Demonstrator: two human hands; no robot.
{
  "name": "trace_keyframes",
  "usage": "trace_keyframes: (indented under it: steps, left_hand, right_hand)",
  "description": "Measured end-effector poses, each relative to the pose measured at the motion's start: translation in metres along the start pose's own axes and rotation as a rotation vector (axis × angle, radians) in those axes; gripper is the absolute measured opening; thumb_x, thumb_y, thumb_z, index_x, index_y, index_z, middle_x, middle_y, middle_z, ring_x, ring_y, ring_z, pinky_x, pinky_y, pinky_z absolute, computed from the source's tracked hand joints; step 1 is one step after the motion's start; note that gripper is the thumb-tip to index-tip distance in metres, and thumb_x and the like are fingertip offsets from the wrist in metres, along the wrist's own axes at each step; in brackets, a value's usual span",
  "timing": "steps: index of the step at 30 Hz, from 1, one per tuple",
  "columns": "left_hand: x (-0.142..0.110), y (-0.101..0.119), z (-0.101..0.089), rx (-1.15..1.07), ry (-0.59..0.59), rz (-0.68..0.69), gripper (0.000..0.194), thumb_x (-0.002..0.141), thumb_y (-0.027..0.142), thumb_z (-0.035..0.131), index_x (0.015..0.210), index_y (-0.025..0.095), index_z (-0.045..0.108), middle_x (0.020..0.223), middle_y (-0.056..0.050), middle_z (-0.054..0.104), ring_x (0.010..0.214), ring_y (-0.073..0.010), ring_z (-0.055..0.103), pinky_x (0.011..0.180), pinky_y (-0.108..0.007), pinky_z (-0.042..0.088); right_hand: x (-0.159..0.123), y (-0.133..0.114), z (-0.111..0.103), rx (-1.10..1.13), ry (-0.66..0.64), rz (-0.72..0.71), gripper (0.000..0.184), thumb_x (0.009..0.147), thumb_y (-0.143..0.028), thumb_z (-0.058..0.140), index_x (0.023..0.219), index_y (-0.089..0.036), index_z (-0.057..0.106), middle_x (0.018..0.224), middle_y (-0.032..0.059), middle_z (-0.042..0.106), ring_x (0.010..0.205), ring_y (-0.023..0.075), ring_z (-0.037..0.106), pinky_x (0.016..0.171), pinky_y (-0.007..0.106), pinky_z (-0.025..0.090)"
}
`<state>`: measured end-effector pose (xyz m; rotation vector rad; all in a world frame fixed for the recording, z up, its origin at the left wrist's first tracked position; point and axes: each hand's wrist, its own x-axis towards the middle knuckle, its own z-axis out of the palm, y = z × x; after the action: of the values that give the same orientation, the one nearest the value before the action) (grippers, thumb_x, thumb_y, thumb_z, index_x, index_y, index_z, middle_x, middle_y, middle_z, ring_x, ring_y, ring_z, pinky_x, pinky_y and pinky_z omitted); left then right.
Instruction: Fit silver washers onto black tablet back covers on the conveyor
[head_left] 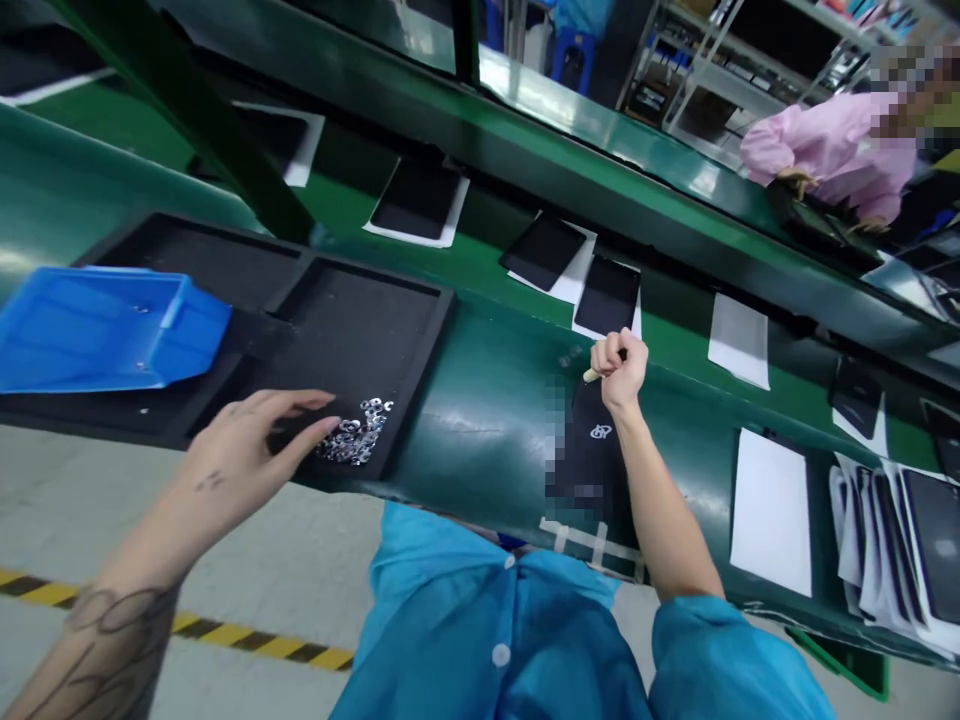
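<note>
At 10 o'clock, your spread left hand (pixel 255 450) sits just by steel washers (pixel 358 435) in a black tray (pixel 352 335); at 1, your right hand (pixel 621 372) fists a pale-tipped tool (pixel 591 375) tight.

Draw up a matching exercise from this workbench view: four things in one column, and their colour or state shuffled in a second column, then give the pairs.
Things:
1. Plastic bin
2. Metal washers
3. Co-worker's smock
4. Right hand

Colour or state:
A. Pink
B. Closed in a fist on a pale stick
C. Blue
D. Heaped in a black tray

Pairs: 1-C, 2-D, 3-A, 4-B
</note>
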<state>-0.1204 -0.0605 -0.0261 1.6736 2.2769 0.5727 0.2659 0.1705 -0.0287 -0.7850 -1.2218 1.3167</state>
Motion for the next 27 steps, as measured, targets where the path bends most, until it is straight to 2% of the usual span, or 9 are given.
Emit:
trace_keyframes:
  steps: [3,8,11,14,17,22,27]
  left_hand:
    - [-0.010,-0.010,0.002,0.029,-0.020,-0.059,0.035,0.094,0.059,0.060,0.115,0.033,0.072,0.112,-0.003,0.078,0.098,-0.0290,0.074,0.077,-0.035,0.053]
    - [-0.001,0.007,0.015,0.026,-0.113,-0.102,0.040,0.091,0.057,0.059,0.115,0.029,0.076,0.111,-0.006,0.079,0.095,-0.0305,0.074,0.075,-0.036,0.052]
    - [0.004,0.017,0.021,0.000,-0.099,-0.089,0.033,0.089,0.055,0.061,0.104,0.030,0.075,0.100,-0.004,0.078,0.090,-0.0284,0.074,0.070,-0.033,0.051]
    - [0.006,0.023,0.025,-0.041,-0.082,-0.066,0.024,0.087,0.053,0.064,0.094,0.031,0.073,0.090,0.000,0.077,0.080,-0.0263,0.072,0.067,-0.031,0.049]
    - [0.007,0.027,0.026,-0.045,-0.072,-0.077,0.022,0.087,0.053,0.063,0.090,0.033,0.073,0.085,0.002,0.076,0.077,-0.0257,0.070,0.064,-0.031,0.047]
    - [0.004,0.031,0.024,-0.038,-0.082,-0.123,0.021,0.086,0.054,0.063,0.087,0.035,0.074,0.082,0.003,0.077,0.074,-0.0261,0.070,0.060,-0.032,0.046]
    - [-0.002,0.038,0.016,-0.007,-0.053,-0.252,0.023,0.086,0.060,0.064,0.088,0.038,0.071,0.077,0.006,0.075,0.051,-0.0220,0.058,0.053,-0.036,0.045]
  right_hand:
    - [-0.001,0.001,-0.001,-0.040,-0.024,0.014,0.069,0.095,-0.072,0.058,0.052,-0.028,0.026,0.047,-0.0065,0.017,0.044,0.0123,0.016,0.045,0.031,0.014]
    - [-0.006,0.000,0.001,0.017,-0.039,0.006,0.068,0.095,-0.069,0.060,0.053,-0.028,0.026,0.047,-0.0068,0.016,0.043,0.0125,0.014,0.044,0.031,0.013]
    - [-0.005,-0.001,0.002,-0.009,-0.018,0.014,0.072,0.095,-0.075,0.060,0.052,-0.028,0.025,0.047,-0.0069,0.016,0.042,0.0123,0.015,0.044,0.031,0.014]
    - [0.000,-0.004,0.002,-0.022,-0.047,0.080,0.076,0.097,-0.080,0.055,0.052,-0.028,0.024,0.046,-0.0064,0.016,0.041,0.0122,0.016,0.043,0.031,0.014]
    - [0.002,-0.006,0.002,-0.005,-0.071,0.125,0.076,0.100,-0.076,0.057,0.052,-0.026,0.024,0.045,-0.0060,0.017,0.041,0.0116,0.017,0.044,0.031,0.013]
    - [-0.006,-0.004,0.004,-0.017,-0.009,0.080,0.076,0.097,-0.071,0.065,0.052,-0.025,0.024,0.048,-0.0064,0.016,0.041,0.0109,0.017,0.047,0.032,0.013]
    - [-0.010,-0.002,0.005,-0.039,-0.004,0.089,0.075,0.095,-0.074,0.063,0.052,-0.027,0.024,0.049,-0.0062,0.014,0.043,0.0118,0.016,0.049,0.033,0.013]
